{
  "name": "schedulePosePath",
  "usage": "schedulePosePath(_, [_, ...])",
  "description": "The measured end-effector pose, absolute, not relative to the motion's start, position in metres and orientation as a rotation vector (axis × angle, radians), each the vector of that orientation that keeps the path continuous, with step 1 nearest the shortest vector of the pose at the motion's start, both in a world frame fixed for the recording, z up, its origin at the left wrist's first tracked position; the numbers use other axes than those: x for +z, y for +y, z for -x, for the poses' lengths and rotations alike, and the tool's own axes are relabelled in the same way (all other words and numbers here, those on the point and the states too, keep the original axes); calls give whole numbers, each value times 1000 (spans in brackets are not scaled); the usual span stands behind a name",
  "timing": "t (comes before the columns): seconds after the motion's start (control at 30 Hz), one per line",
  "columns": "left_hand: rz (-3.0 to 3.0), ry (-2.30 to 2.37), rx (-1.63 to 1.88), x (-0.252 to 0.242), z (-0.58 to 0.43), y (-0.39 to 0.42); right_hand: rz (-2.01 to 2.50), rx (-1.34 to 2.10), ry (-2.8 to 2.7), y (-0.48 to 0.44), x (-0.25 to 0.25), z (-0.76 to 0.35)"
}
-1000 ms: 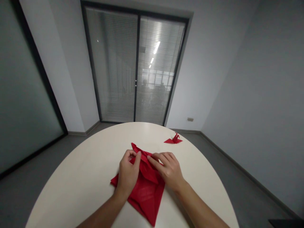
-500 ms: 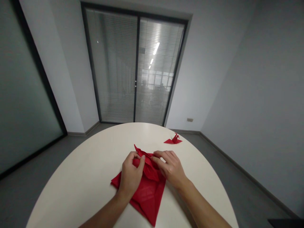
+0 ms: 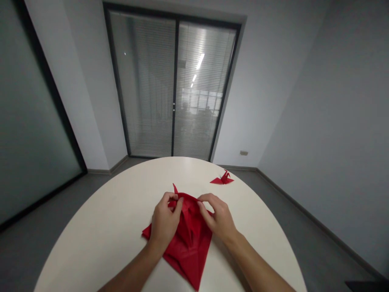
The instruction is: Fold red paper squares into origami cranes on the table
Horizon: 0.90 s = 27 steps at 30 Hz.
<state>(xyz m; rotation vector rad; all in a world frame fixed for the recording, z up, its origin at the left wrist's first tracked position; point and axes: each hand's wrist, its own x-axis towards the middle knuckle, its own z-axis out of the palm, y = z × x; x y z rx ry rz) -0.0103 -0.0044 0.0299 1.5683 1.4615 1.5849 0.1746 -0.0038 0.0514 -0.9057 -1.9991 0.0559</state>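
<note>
A large sheet of red folded paper (image 3: 190,247) lies in front of me, creased, with one corner pointing toward me and a thin tip rising at its far left. My left hand (image 3: 165,219) pinches its upper left edge between thumb and fingers. Across from it, my right hand (image 3: 217,215) grips the upper right edge with thumb and forefinger. Between the hands the paper's top layer is pulled apart into a hollow with loose folds. Parts of the left side are hidden behind my left hand.
The paper rests on a round cream table (image 3: 106,235). A small red origami crane (image 3: 223,179) stands near the table's far right edge. Beyond are a glass partition with blinds (image 3: 146,93) and grey walls. A dark object (image 3: 363,286) shows at the lower right corner.
The crumpled upper layer between my hands has spread into a wider, smoother hollow with a curved far edge. My left hand has shifted slightly left; both hands keep hold of the paper.
</note>
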Motion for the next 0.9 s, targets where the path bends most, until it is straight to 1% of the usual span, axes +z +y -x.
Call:
schedulePosePath(0.17, [-1572,1466,1584,32,10,-2,978,55,-1872,-4,48,-170])
schedulePosePath(0.37, [-1833,1422,1498,37,-1,-8,933,62,-1839,-8,52,-169])
schedulePosePath(0.47, [-1833,1374,1524,34,2,-5,934,49,-1795,-9,54,-167])
schedulePosePath(0.67, [-1944,1483,1491,39,13,-10,980,24,-1707,-6,53,-168])
schedulePosePath(0.77, [-1992,1441,1464,43,15,-15,994,40,-1669,-5,52,-170])
schedulePosePath(0.9, [-2025,1365,1511,47,19,-15,1034,100,-1619,-3,49,-172])
